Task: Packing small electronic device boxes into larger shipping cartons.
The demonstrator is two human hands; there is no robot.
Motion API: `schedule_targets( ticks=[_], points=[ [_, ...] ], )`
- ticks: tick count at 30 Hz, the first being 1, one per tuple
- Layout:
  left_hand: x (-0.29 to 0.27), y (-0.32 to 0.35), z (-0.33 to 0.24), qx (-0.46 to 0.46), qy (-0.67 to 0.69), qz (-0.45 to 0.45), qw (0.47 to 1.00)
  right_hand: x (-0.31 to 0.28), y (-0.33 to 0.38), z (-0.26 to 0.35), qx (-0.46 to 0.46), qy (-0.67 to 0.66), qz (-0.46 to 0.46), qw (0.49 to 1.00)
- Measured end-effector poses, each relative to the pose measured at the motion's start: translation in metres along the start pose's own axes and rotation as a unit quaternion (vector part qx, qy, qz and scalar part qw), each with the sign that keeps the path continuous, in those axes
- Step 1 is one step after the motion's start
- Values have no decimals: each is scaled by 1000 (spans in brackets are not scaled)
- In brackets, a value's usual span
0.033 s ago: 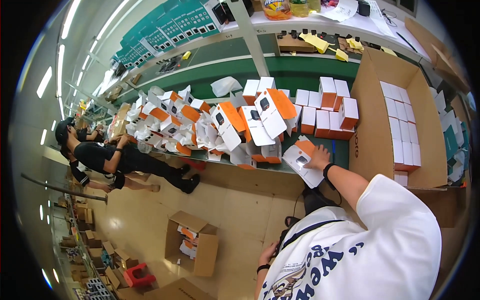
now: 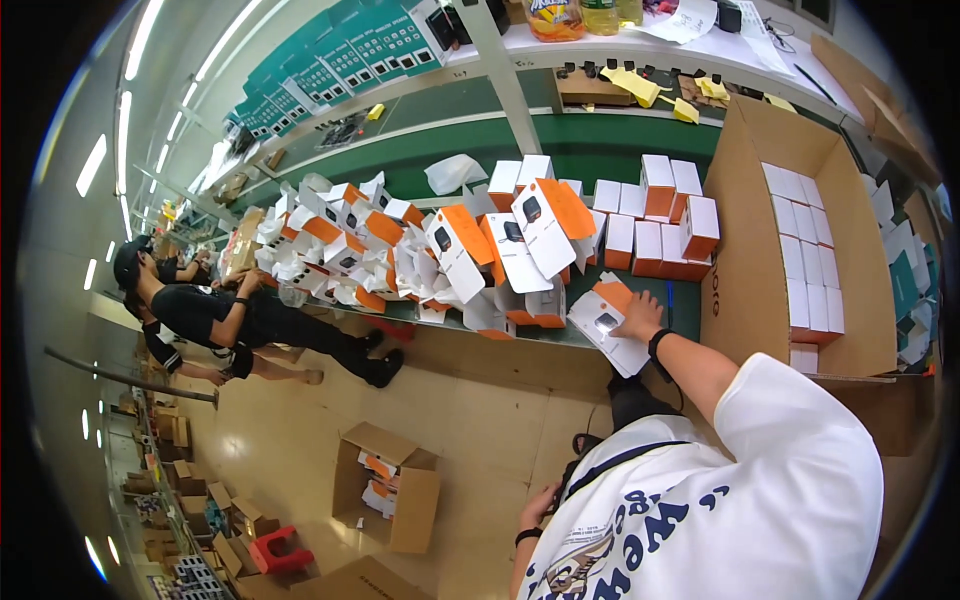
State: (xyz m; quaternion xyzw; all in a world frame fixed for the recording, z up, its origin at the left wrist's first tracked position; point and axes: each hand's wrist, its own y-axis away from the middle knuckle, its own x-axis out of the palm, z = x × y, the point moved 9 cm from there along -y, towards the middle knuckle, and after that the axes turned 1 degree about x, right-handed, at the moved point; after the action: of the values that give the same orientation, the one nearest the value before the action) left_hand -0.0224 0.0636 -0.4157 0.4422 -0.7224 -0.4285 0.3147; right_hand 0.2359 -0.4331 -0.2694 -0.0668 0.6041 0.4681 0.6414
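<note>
My right hand (image 2: 640,318) reaches to the front edge of the table, its fingers and thumb bent over a white and orange carton (image 2: 606,322) that looks flattened and has a dark device printed on it. What lies under the carton is hidden. Left of it, several cartons with raised orange flaps (image 2: 548,228) lean on other boxes. Low at my side, my left hand (image 2: 540,505) rests by my dark clothing, away from the table. Its fingers are partly hidden, so what they do is unclear.
A big cardboard box (image 2: 745,230) at the right holds rows of small white boxes (image 2: 800,240). More closed boxes (image 2: 655,240) stand beside it; a heap of open cartons (image 2: 340,235) spreads leftward. On the floor are a cardboard box (image 2: 415,510) and red stool (image 2: 280,548). People (image 2: 200,315) stand at left.
The whole view has shifted very slightly. Both hands and the carton under my right hand stay in the same places.
</note>
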Motion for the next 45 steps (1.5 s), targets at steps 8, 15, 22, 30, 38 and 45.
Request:
schedule_targets(
  ticks=[8,15,22,30,38,45],
  points=[
    [44,-15,-63,33,111,33,993,-55,-21,-89,2,-164,-163,973],
    [53,43,-260,310,-111,-100,939,-129,95,-32,-183,-267,-26,946],
    [88,184,-393,565,114,-71,814,-180,269,119,-483,-303,-115,814],
    [42,255,-341,626,149,-240,727,-101,298,176,-489,-428,57,758],
    [39,303,-320,636,113,-374,665,-87,319,202,-483,-461,135,732],
    [30,280,-280,638,159,-402,637,-70,348,198,-513,-441,209,706]
  ],
)
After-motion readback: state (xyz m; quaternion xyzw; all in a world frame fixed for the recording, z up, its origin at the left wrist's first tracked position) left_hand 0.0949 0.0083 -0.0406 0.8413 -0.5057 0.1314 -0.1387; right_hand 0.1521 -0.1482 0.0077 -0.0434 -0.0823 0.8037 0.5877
